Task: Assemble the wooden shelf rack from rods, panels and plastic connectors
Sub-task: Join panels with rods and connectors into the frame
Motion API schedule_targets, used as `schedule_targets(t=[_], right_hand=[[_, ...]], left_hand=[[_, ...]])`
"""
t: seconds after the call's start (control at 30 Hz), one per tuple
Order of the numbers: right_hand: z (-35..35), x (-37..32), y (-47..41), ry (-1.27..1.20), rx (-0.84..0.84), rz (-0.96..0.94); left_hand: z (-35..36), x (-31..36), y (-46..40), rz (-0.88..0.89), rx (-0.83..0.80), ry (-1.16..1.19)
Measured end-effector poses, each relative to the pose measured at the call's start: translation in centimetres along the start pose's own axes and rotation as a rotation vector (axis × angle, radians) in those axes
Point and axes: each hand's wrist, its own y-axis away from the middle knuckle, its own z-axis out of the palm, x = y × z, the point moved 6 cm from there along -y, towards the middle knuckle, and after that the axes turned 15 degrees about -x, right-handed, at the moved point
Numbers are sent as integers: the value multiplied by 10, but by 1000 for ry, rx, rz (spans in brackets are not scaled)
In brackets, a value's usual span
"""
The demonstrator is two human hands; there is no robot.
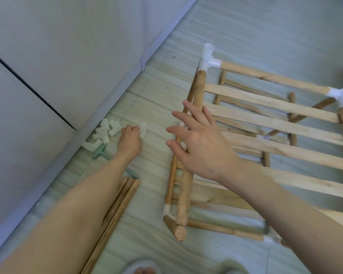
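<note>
Right hand (202, 143) grip is hanging wide open, fingers spread, holding nothing, just over the long side rod (188, 161) of the half-built rack (275, 119), which is lying on the tiled floor (246, 26) w/ slats across. Left hand (129, 139) grip is closing fingertips on one white plastic connector (143, 129) on the floor, well apart from the rack. Loose rods (119, 204) are lying under the left forearm, nearer. Beyond the left hand, a pile of white connectors (105, 133) & a green tool (99, 152) are sitting by the wall (48, 56). Farther off, a T-connector (207, 60) is capping the rod's far end.
</note>
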Motion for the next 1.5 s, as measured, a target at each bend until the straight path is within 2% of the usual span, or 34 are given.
schedule_targets(t=[0.1, 0.17, 0.3, 0.47, 0.57, 0.67, 0.73, 0.8, 0.87, 1.0, 1.1, 1.17, 1.23, 1.37, 1.5], right_hand=[[-1, 0, 3, -5, -3, 4], [-3, -1, 8, -5, 3, -7], [-9, -2, 31, 12, 39, 1], [-22, -12, 81, -51, 118, 24], [-35, -19, 113, -463, 278, 119], [-28, -33, 140, -1084, 125, 192], [-32, -46, 155, -1240, 22, 148], [-46, -57, 168, -1216, 23, 54], [-63, -66, 180, -1204, 94, 5], [-86, -66, 201, -1250, 284, 30], [-100, -65, 209, -1126, 370, 43], [-104, -70, 210, -978, 356, 37], [-102, -73, 208, -862, 323, 57], [-86, -73, 203, -899, 263, 60], [-66, -66, 196, -559, 180, 140]], left_hand=[[0, -10, 7, 9, 40, 52], [-9, -13, 19, 17, 87, 183], [-36, -3, 71, 100, 195, 623], [-82, 23, 163, 273, 204, 1070], [-113, 51, 222, 434, 188, 1166], [-136, 84, 278, 590, 160, 1116], [-146, 103, 310, 667, 132, 1081], [-154, 117, 334, 707, 131, 1072], [-159, 126, 353, 703, 145, 1081], [-162, 138, 375, 702, 143, 1037], [-159, 139, 377, 688, 39, 895], [-155, 138, 376, 669, -19, 750], [-154, 135, 375, 641, -9, 708], [-146, 126, 367, 604, 34, 794], [-114, 113, 349, 492, -68, 852]])
